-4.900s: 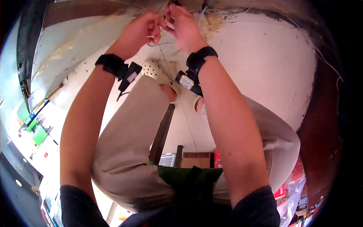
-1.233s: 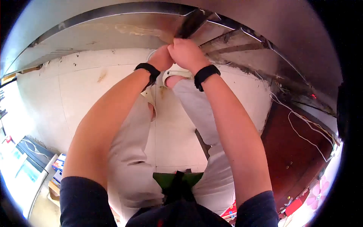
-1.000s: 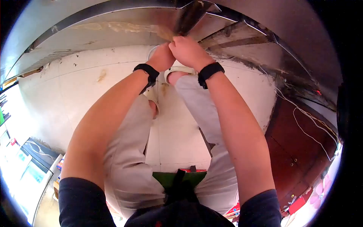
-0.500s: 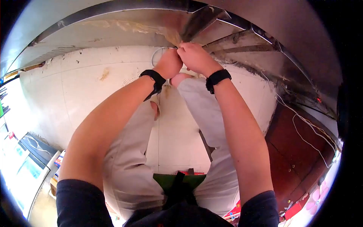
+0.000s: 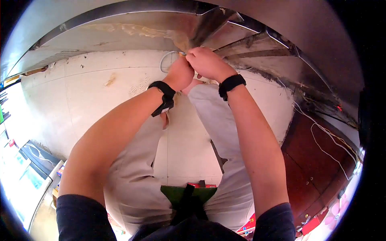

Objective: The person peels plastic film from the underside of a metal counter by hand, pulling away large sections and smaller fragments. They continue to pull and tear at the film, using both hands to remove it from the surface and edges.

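My left hand (image 5: 181, 73) and my right hand (image 5: 207, 63) meet in front of me, both closed, with fingers pressed together. The backs of the hands hide most of what is between them; a small yellowish bit shows at the fingertips, and I cannot tell what it is. A grey cable (image 5: 162, 63) loops along the floor and runs up to my left fingertips. Just beyond the hands is the stained metal underside (image 5: 177, 37) of a large fixture, with a dark leg or brace (image 5: 211, 26). Each wrist wears a black band.
The fixture's metal front edge (image 5: 132, 9) arches overhead. Pale floor tiles (image 5: 92, 96) carry brown stains. To the right, white wires (image 5: 321, 125) lie over a dark red panel (image 5: 309, 160). My legs (image 5: 213, 112) are spread below, around a green seat edge (image 5: 173, 193).
Both hands have come slightly down and back from the fixture, staying together. The left wrist has turned, and more of the grey cable's end now shows at the fingertips.
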Demonstrator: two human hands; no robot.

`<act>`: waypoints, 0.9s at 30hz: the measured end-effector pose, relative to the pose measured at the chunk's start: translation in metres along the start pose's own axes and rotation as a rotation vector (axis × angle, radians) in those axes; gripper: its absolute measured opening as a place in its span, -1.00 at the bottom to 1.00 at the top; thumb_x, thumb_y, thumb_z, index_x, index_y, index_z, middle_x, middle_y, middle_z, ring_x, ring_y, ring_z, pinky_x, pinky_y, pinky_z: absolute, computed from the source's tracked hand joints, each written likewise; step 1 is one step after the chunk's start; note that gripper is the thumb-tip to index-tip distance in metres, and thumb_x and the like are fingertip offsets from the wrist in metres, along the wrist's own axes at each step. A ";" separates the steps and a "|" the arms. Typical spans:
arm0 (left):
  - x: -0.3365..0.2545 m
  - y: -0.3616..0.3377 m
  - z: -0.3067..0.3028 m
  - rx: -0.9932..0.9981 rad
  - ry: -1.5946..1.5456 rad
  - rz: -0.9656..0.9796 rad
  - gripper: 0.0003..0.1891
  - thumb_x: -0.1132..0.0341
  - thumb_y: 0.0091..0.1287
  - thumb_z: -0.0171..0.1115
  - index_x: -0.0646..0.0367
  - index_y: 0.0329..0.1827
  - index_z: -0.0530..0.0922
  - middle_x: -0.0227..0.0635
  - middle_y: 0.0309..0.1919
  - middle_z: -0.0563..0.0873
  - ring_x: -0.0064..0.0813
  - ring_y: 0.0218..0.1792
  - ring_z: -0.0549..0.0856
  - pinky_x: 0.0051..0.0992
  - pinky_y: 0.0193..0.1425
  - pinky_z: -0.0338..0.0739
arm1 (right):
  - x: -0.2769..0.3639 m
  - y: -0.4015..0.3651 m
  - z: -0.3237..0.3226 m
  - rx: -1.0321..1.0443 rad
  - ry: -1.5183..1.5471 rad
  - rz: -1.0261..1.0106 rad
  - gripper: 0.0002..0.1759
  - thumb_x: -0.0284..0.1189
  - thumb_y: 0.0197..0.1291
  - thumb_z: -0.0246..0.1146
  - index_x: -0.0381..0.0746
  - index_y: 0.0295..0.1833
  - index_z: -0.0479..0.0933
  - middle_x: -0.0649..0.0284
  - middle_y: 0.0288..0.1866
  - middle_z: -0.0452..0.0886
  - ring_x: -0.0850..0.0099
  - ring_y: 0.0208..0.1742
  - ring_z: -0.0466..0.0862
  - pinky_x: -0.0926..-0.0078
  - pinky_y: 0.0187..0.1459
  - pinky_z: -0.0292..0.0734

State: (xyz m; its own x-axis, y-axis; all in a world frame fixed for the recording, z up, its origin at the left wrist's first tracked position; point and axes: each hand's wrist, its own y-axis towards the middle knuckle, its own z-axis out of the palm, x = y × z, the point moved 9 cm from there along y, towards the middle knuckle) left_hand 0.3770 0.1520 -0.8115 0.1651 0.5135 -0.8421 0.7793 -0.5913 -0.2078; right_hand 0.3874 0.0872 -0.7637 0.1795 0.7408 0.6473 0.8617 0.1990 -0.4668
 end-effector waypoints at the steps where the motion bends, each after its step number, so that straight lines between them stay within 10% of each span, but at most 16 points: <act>1: -0.001 0.000 0.001 0.003 -0.002 -0.001 -0.84 0.43 0.20 0.06 0.30 -0.32 0.59 0.02 -0.36 0.67 0.05 -0.28 0.65 -0.12 -0.23 0.53 | 0.008 -0.002 0.000 0.004 -0.086 -0.105 -0.78 -0.44 0.16 0.05 -0.31 -0.29 0.57 0.03 -0.26 0.62 0.07 -0.15 0.64 0.20 -0.06 0.55; 12: 0.017 -0.003 0.016 0.025 0.143 0.042 -0.75 0.23 0.12 0.31 0.30 -0.40 0.60 -0.06 -0.33 0.67 0.00 -0.29 0.65 -0.18 -0.22 0.54 | 0.014 -0.006 0.005 0.070 -0.157 -0.188 -0.81 -0.48 0.12 0.07 -0.33 -0.25 0.55 0.02 -0.22 0.61 0.07 -0.11 0.62 0.20 -0.07 0.56; 14: 0.000 -0.007 0.013 0.018 0.222 0.064 -0.72 0.20 0.10 0.34 0.30 -0.41 0.60 -0.07 -0.34 0.67 0.00 -0.29 0.65 -0.19 -0.22 0.54 | 0.004 -0.002 0.006 -0.007 0.031 -0.259 -0.64 -0.38 0.26 -0.10 -0.47 -0.36 0.45 -0.07 -0.30 0.53 0.15 -0.40 0.64 0.34 -0.49 0.62; 22: -0.021 -0.013 0.006 0.044 0.238 0.026 -0.61 0.13 0.10 0.39 0.37 -0.33 0.57 -0.03 -0.40 0.66 0.01 -0.28 0.64 -0.18 -0.21 0.54 | 0.010 -0.005 0.004 0.049 0.043 -0.314 -0.65 -0.39 0.25 -0.10 -0.46 -0.36 0.47 0.00 -0.33 0.55 0.18 -0.37 0.65 0.35 -0.52 0.61; 27: -0.001 -0.014 -0.006 0.126 -0.013 -0.264 -0.75 0.35 0.33 -0.03 0.36 -0.24 0.58 0.13 -0.23 0.64 0.06 -0.19 0.62 -0.20 -0.10 0.51 | 0.005 0.000 0.009 0.073 0.086 -0.282 -0.65 -0.37 0.24 -0.08 -0.44 -0.37 0.48 0.04 -0.37 0.56 0.20 -0.40 0.65 0.33 -0.53 0.60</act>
State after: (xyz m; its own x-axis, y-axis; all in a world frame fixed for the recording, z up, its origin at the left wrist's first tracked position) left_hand 0.3700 0.1639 -0.8049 -0.0422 0.6521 -0.7570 0.7130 -0.5111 -0.4800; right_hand 0.3842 0.0966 -0.7663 -0.0196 0.5933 0.8047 0.8472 0.4373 -0.3018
